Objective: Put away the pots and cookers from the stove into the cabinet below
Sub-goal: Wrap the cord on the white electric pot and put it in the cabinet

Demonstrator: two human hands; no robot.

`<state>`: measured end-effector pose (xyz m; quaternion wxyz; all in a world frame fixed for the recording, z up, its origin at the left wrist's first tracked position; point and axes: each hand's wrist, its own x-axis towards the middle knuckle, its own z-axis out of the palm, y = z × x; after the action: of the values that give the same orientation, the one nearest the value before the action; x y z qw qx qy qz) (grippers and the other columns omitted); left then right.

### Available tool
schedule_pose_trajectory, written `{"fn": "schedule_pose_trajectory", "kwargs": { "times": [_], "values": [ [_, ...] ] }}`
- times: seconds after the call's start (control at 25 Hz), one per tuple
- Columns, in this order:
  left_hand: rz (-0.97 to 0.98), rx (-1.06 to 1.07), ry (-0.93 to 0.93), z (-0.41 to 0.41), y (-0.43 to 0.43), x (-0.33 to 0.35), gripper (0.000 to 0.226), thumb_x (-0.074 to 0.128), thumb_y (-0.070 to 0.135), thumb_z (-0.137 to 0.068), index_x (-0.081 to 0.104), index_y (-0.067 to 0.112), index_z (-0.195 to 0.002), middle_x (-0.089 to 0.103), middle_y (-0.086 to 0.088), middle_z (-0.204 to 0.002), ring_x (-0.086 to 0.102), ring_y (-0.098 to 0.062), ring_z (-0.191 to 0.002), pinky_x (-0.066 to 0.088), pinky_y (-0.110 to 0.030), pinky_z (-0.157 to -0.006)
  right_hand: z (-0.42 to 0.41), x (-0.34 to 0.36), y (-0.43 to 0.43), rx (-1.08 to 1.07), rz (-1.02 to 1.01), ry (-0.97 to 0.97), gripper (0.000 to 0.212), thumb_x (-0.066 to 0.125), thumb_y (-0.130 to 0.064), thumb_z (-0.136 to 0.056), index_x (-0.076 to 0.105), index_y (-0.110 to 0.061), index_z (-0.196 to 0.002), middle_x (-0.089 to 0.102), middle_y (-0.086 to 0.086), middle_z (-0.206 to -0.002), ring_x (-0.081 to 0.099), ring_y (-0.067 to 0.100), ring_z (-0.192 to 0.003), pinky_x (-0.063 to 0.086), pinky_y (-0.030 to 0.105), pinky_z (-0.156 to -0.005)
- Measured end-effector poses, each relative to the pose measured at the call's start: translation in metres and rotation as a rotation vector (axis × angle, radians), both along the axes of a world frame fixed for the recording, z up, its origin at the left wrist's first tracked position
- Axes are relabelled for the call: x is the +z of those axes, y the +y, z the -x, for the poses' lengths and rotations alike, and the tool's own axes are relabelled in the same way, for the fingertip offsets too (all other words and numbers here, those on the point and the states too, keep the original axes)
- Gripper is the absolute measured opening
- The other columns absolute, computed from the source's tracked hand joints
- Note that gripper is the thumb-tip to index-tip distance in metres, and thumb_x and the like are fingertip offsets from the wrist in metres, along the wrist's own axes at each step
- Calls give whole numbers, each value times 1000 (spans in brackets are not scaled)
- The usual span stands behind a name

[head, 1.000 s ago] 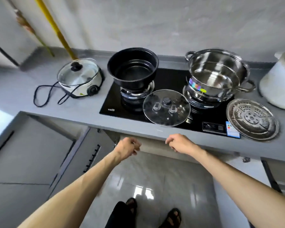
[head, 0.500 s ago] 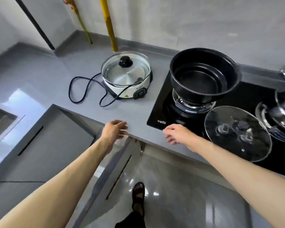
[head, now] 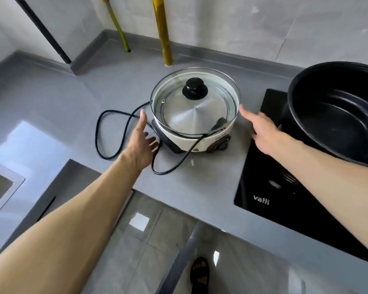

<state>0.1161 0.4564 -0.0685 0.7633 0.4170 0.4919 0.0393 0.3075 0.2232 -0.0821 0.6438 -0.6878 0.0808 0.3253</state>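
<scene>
Two hands flanked electric cooker [head: 194, 126] mid-counter [head: 57, 98], near back edge: left hand [head: 141, 143] and right hand [head: 261, 132] fingers spread wide, nothing held, likely for two-sided lift. Cord [head: 115, 132] lay loose leftward, snag risk.

Cooker [head: 194, 115] on counter [head: 72, 98], left of stove [head: 263, 187].
</scene>
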Motion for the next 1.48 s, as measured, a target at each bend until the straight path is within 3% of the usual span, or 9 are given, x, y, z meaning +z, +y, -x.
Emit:
{"fn": "schedule_pose_trajectory", "kwargs": {
  "times": [0.16, 0.32, 0.44, 0.6, 0.76, 0.92, 1.12, 1.32, 1.48],
  "values": [
    [-32, -154, 40, -18, 3, -4, 93, 66, 80, -63, 56, 14, -128, 63, -7, -124, 61, -25, -113, 48, -42, -101, -26, -5, 32, 48, -87, 56, 136, 91, -60, -28, 38, -22, -148, 41, 2, -153, 38, 23, -141, 26, 45, -118],
    [-90, -234, 156, -11, 17, -10, 81, 52, 83, -72, 57, 17, -118, 69, -12, -110, 71, -31, -99, 58, -43, -83, -34, -4, 51, 25, -50, 71, 94, 91, -46, -48, 56, -21, -132, 58, 3, -137, 50, 25, -131, 31, 44, -115],
    [-562, -272, 406, 10, 38, -23, 57, 55, 61, -87, 60, 15, -121, 70, -9, -109, 68, -29, -93, 56, -37, -77, -33, -2, 53, 44, -34, 88, 82, 89, -50, -50, 64, -20, -123, 64, 3, -129, 55, 25, -126, 33, 43, -114],
    [-1350, -420, 700, 16, 94, -41, 77, 71, 40, -80, 39, 12, -143, 41, -16, -147, 34, -36, -136, 30, -44, -112, -28, -2, 57, 29, -27, 82, 63, 84, -50, -62, 68, -23, -116, 72, 0, -116, 63, 21, -113, 40, 38, -109],
    [-1185, -637, 815, 1, 132, -53, 90, 71, 49, -79, 29, 13, -150, 36, -16, -154, 27, -38, -142, 23, -47, -116, -21, 3, 72, -137, 309, -450, 65, 66, -47, -80, 49, -23, -138, 51, 3, -137, 50, 19, -120, 39, 28, -97],
    [-1204, -620, 804, -2, 127, -61, 60, 64, 34, -85, 45, 11, -137, 55, -23, -134, 46, -41, -127, 40, -47, -105, -4, 34, 117, 285, 538, -1076, 55, 55, -60, -78, 57, -30, -123, 53, 3, -121, 49, 21, -111, 41, 31, -79],
    [-1090, -448, 664, -7, 86, -50, 55, 55, 26, -88, 45, 14, -140, 48, -20, -138, 44, -40, -126, 40, -47, -105, 3, 43, 140, 494, 718, -1141, 43, 63, -35, -84, 50, -18, -122, 51, 10, -119, 58, 30, -96, 41, 30, -62],
    [-720, -123, 74, -36, 29, 9, 60, 54, 57, -86, 56, 14, -128, 62, -5, -121, 56, -18, -100, 47, -36, -91, 10, 80, 129, 513, 674, -1118, 37, 61, -29, -87, 52, -11, -118, 56, 15, -115, 59, 32, -97, 52, 39, -80],
    [-655, -37, -29, -46, -6, 68, 67, 63, 53, -82, 50, 10, -132, 64, -8, -118, 63, -24, -98, 51, -45, -98, 19, 128, 102, 446, 623, -1253, 36, 59, -34, -85, 57, -12, -114, 61, 13, -108, 59, 30, -98, 48, 36, -83]
  ]
}}
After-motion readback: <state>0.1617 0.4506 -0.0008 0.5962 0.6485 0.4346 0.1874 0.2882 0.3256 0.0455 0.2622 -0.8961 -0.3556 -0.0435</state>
